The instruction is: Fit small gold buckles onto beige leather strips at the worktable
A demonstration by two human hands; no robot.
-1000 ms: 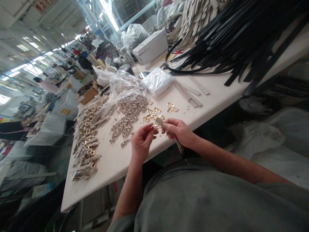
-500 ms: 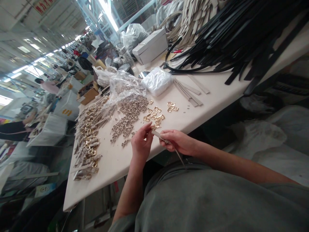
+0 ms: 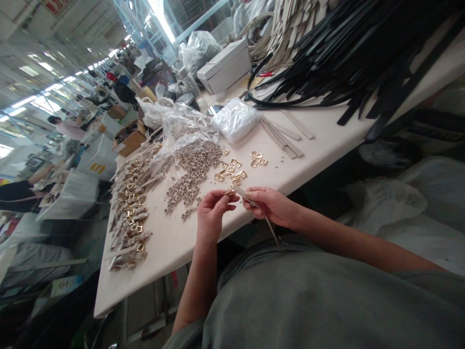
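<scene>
Between the fingertips of my left hand [image 3: 213, 208] is a small gold buckle [image 3: 230, 193], held in a pinch. My right hand [image 3: 271, 206] is closed around a narrow beige strap [image 3: 271, 229]. One end of the strap points at the buckle, and the other hangs down toward my lap. Whether the strap end passes into the buckle is too small to tell. Just beyond my hands lie loose gold buckles [image 3: 231, 168], with a heap of small beige loops [image 3: 189, 182] to their left.
Straps with gold buckles [image 3: 132, 208] are piled along the table's [image 3: 163, 257] left side. Several loose beige straps [image 3: 281, 138] lie near a plastic-wrapped bundle [image 3: 235, 120]. Farther back are a white box [image 3: 225, 65] and a large stack of black straps [image 3: 345, 58].
My left hand's fingers have turned and closed, and a gold buckle now shows between them at the strap's end. My right hand keeps its grip on the strap and has barely moved.
</scene>
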